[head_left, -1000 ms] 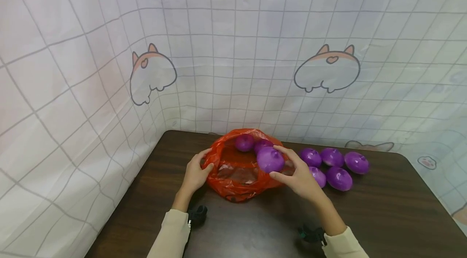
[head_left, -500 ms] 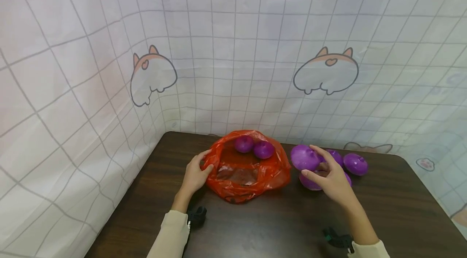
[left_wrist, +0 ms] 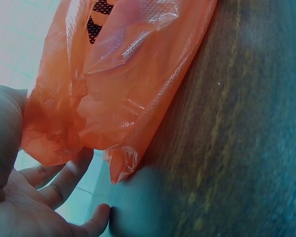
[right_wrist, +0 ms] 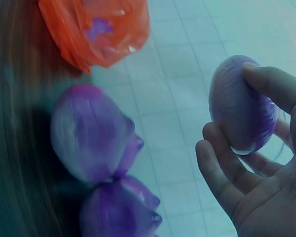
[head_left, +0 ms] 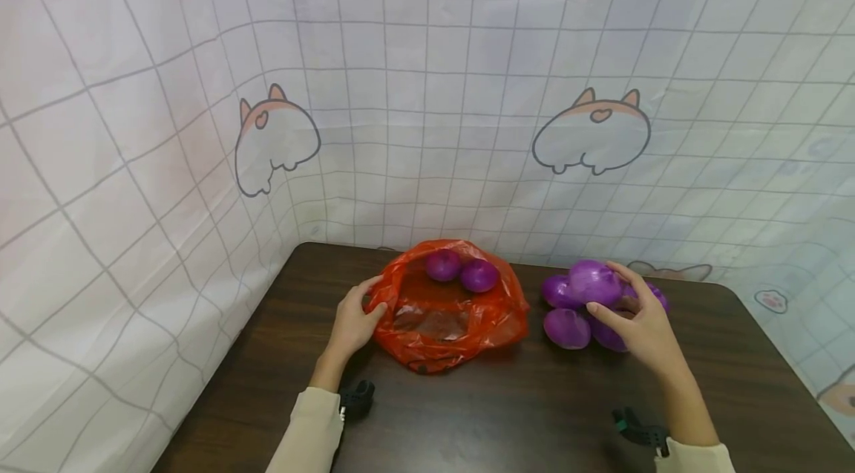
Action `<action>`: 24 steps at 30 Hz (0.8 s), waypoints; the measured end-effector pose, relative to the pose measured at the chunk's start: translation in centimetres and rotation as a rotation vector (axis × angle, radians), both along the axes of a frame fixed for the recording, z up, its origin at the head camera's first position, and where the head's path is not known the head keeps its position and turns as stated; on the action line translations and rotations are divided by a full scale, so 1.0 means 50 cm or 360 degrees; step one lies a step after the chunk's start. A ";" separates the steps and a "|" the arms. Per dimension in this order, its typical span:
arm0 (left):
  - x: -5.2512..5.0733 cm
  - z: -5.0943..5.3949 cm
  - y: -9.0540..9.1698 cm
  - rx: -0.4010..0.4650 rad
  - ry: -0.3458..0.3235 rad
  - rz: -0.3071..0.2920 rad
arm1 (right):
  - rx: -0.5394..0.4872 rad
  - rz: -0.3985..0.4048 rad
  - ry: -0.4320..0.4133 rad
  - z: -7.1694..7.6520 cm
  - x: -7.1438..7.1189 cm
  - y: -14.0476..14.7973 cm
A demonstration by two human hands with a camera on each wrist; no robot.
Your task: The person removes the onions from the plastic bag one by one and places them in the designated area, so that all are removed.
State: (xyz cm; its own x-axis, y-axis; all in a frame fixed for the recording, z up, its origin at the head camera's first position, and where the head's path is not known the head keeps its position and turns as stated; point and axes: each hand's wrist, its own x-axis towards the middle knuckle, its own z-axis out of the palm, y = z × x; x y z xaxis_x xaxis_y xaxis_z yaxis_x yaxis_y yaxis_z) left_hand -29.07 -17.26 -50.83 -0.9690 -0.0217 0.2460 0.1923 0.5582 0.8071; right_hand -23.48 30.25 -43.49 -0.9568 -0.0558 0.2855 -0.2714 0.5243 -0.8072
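Observation:
In the head view, my left hand (head_left: 354,318) grips the left rim of a red plastic bag (head_left: 427,350), whose mouth stands open. The left wrist view has the thin bag (left_wrist: 123,108) between thumb and fingers. Two purple onions, one of them the right-hand onion (head_left: 479,275), lie inside toward the back. My right hand (head_left: 648,328) holds another purple onion (head_left: 594,282) between thumb and fingers, raised over a cluster of onions; the held onion (right_wrist: 239,106) also shows in the right wrist view. Part of that cluster is hidden behind the hand, including the onion (head_left: 566,329) beside it only slightly.
Several purple onions, such as the back-left one (head_left: 557,290), lie close together right of the bag. They rest on a dark wood table (head_left: 467,413). A white grid-patterned cloth (head_left: 427,87) hangs behind and to the left.
My right hand has moved right, from over the bag to above the onion cluster, with the onion still held. My left hand has stayed at the bag's rim.

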 end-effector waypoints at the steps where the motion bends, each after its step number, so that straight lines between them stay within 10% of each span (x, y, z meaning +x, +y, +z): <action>1: 0.001 0.001 0.000 -0.0001 -0.0001 0.0000 | 0.0005 -0.0015 0.0006 -0.001 0.000 0.006; 24: -0.001 -0.003 -0.003 0.0002 -0.0028 0.0002 | 0.0073 -0.0283 -0.0059 -0.051 -0.012 0.138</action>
